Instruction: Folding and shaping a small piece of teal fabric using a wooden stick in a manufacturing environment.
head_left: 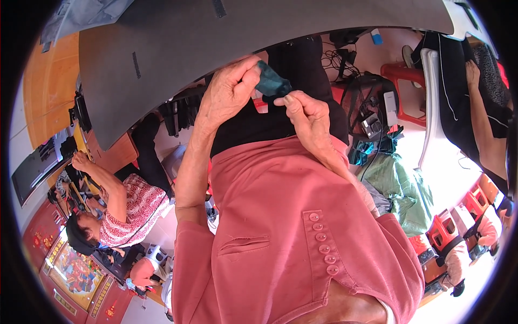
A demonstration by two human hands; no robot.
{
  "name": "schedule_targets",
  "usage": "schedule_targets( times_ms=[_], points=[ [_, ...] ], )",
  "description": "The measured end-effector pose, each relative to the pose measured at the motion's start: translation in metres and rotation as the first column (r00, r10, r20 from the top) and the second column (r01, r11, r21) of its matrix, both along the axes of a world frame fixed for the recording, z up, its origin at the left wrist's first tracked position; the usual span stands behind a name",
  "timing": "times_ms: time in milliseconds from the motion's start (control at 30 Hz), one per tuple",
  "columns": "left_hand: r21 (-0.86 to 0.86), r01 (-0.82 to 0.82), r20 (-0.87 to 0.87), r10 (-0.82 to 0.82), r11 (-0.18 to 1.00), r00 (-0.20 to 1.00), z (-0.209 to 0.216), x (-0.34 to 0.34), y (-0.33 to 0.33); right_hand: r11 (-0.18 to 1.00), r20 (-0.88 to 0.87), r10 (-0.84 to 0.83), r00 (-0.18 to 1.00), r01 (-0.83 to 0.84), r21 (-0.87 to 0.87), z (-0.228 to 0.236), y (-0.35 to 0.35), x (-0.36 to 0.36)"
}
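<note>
A small piece of dark green, shiny cloth (272,81) is stretched between my two hands, over my lap and just below the edge of the dark grey table. My left hand (232,89) is closed on its upper left end, with thumb and bent fingers pressed together. At its lower right end my right hand (308,114) pinches the cloth between thumb and forefinger. The other right fingers are curled in. Whether anything else is inside the fingers is hidden.
The dark grey table (178,54) spans the space ahead. A black mesh basket (372,100) with small devices and cables stands at right, near a red stool (402,81) and a green sack (399,189). A person in patterned clothing (132,208) works at left; another person's arm (480,119) shows at right.
</note>
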State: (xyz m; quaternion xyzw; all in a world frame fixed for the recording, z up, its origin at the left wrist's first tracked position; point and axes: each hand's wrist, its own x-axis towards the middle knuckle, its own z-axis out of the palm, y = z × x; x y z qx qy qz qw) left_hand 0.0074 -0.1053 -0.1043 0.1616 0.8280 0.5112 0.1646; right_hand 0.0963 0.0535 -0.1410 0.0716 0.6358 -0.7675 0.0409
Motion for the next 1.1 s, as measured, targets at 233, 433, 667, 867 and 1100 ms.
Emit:
schedule_targets(
  times_ms=[233,433,667,867,1100],
  points=[
    [-0.044,0.036,-0.067,-0.039,0.998,0.997,-0.005,0.002,0.003,0.669,0.173,0.405,0.898,-0.162,-0.725,-0.010,0.009,-0.006],
    [-0.014,0.036,-0.112,-0.037,0.999,0.993,0.000,-0.001,0.011,0.532,0.216,0.432,0.876,-0.053,-0.845,-0.008,0.008,-0.009],
    [-0.029,0.005,-0.076,-0.007,1.000,0.997,0.004,0.001,0.014,0.989,0.165,-0.031,0.986,0.054,-0.134,-0.009,-0.005,-0.004],
    [-0.005,0.026,-0.176,-0.026,1.000,0.984,-0.005,0.005,0.016,0.929,0.214,0.088,0.973,-0.003,-0.369,-0.008,0.004,-0.004],
    [0.060,0.021,-0.046,-0.018,0.998,0.999,-0.004,0.003,0.018,0.576,0.179,0.350,0.919,-0.060,-0.815,-0.014,0.010,-0.006]
  ],
)
